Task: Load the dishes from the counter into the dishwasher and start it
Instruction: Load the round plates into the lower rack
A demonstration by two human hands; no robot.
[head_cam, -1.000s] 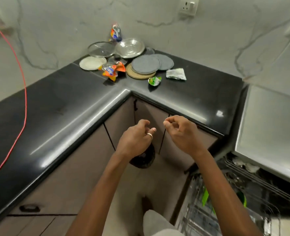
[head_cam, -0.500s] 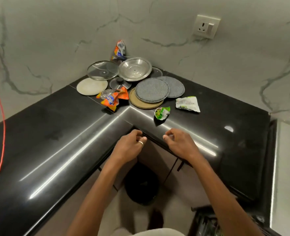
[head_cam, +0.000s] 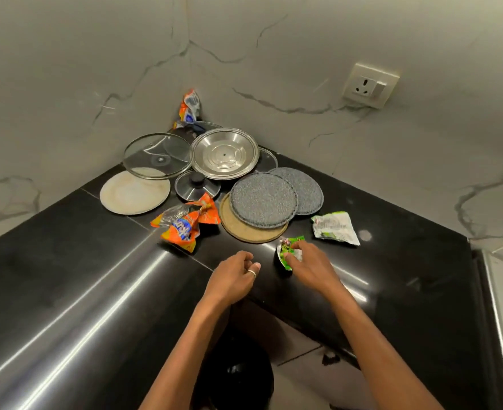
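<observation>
Dishes lie in the far corner of the black counter (head_cam: 66,276): a glass lid (head_cam: 157,155), a steel plate (head_cam: 225,153), a small steel lid with a black knob (head_cam: 197,184), a white plate (head_cam: 134,193), a brown plate (head_cam: 253,229) and two grey speckled plates (head_cam: 263,199). My right hand (head_cam: 310,266) pinches a small green wrapper (head_cam: 288,253) on the counter in front of the brown plate. My left hand (head_cam: 234,279) hovers beside it over the counter edge, fingers loosely curled, holding nothing.
An orange snack wrapper (head_cam: 185,224) lies left of the brown plate, another orange wrapper (head_cam: 188,107) stands in the corner, and a white-green wrapper (head_cam: 334,227) lies to the right. A wall socket (head_cam: 370,85) is at upper right. A black bin (head_cam: 241,377) stands on the floor below.
Both hands have moved forward from the cabinet front to over the counter. The right hand has reached the green wrapper and taken hold of it. The view has swung away from the dishwasher.
</observation>
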